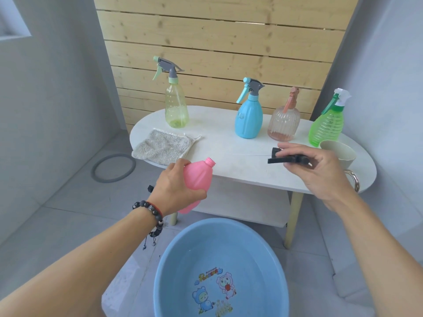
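My left hand (177, 191) grips a pink plastic bottle (198, 177) with no cap, tilted so its open neck points up and right near the table's front edge. My right hand (320, 170) holds a black spray head (286, 157) above the white oval table (229, 154), apart from the bottle. A thin clear tube seems to run left from the spray head. On the floor below sits a blue basin (219, 268) with cartoon stickers and some water in it.
On the table stand a yellow-green spray bottle (176, 106), a blue one (249, 115), a ribbed pink one (283, 121) and a bright green one (327, 124). A grey cloth (160, 146) lies at left, a beige cup (338, 154) at right. A grey ring (113, 168) lies on the floor.
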### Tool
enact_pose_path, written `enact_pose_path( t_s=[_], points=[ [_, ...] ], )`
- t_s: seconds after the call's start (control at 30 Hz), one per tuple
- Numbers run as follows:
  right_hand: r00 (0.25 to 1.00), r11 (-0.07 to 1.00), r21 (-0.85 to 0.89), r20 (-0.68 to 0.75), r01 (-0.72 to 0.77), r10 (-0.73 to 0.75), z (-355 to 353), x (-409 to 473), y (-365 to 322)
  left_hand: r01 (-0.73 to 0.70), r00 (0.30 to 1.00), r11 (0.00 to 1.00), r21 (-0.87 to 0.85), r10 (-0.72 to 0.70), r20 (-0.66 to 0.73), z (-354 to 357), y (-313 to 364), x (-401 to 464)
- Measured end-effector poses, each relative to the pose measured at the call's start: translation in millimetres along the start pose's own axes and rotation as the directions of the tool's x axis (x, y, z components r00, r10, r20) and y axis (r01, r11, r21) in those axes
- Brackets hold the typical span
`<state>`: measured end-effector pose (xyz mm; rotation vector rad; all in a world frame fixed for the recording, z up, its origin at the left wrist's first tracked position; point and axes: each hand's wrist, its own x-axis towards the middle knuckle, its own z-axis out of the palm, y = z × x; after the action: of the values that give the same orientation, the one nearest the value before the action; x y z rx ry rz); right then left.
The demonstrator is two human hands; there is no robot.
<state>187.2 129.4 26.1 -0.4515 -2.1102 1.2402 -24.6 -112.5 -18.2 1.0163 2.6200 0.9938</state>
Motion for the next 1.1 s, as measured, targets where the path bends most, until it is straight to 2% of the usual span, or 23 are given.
enact_pose_path(
  t_s=[0.07,0.13,0.27,0.43,0.53,0.6,0.67,0.73,0.8,0.87,0.93,1.03,1.1],
  points=[
    [0.999,0.996,-0.082,-0.034,0.024,-0.027,7.2,8.9,15.4,0.007,1.0,1.0,-0.023,-0.007,-0.014,-1.2,0.7,0.6],
    [0.998,0.969,-0.244,-0.036,0.041,-0.051,16.6,16.5,35.0,-0.005,1.0,1.0,-0.023,0.004,-0.017,-0.9,1.9,0.1],
    [0.996,0.859,-0.51,0.088,0.034,0.013,29.1,24.9,63.2,-0.037,0.999,0.999,-0.008,0.037,-0.013,3.7,5.2,-4.4],
    [0.952,0.779,-0.625,0.266,0.051,0.151,27.1,31.7,66.3,-0.052,0.999,0.999,0.009,0.052,0.012,8.2,6.1,-5.2],
    [0.944,0.756,-0.652,0.283,0.062,0.167,27.7,31.7,60.4,-0.059,0.998,0.998,0.011,0.058,0.028,11.4,6.1,-5.4],
    [0.977,0.754,-0.655,0.191,0.052,0.098,26.4,29.6,52.5,-0.068,0.997,0.998,-0.005,0.068,0.037,14.0,6.2,-5.3],
    [0.995,0.754,-0.653,0.008,0.077,-0.095,21.1,25.8,41.4,-0.077,0.996,0.997,-0.028,0.079,0.052,16.8,5.9,-5.3],
    [0.936,0.709,-0.703,-0.208,0.059,-0.284,9.1,20.3,29.3,-0.1,0.992,0.994,-0.038,0.102,0.071,21.1,7.2,-5.8],
    [0.856,0.619,-0.774,-0.404,-0.131,-0.323,-5.9,12.9,21.6,-0.124,0.987,0.991,-0.059,0.129,0.094,24.9,9.5,-6.6],
    [0.796,0.489,-0.779,-0.554,-0.393,-0.242,-21.3,2.6,23.9,-0.141,0.982,0.986,-0.083,0.15,0.116,29.6,14.4,-9.0],
    [0.774,0.403,-0.751,-0.616,-0.523,-0.145,-32.7,-7.0,32.5,-0.15,0.98,0.985,-0.086,0.159,0.121,33.5,17.5,-11.6],
    [0.737,0.395,-0.642,-0.657,-0.657,0.158,-46.8,-14.6,46.0,-0.159,0.979,0.983,-0.087,0.168,0.113,35.7,20.8,-14.8],
    [0.726,0.444,-0.576,-0.573,-0.687,0.38,-55.7,-19.0,50.7,-0.168,0.978,0.983,-0.079,0.176,0.11,35.8,24.1,-17.4]
  ],
)
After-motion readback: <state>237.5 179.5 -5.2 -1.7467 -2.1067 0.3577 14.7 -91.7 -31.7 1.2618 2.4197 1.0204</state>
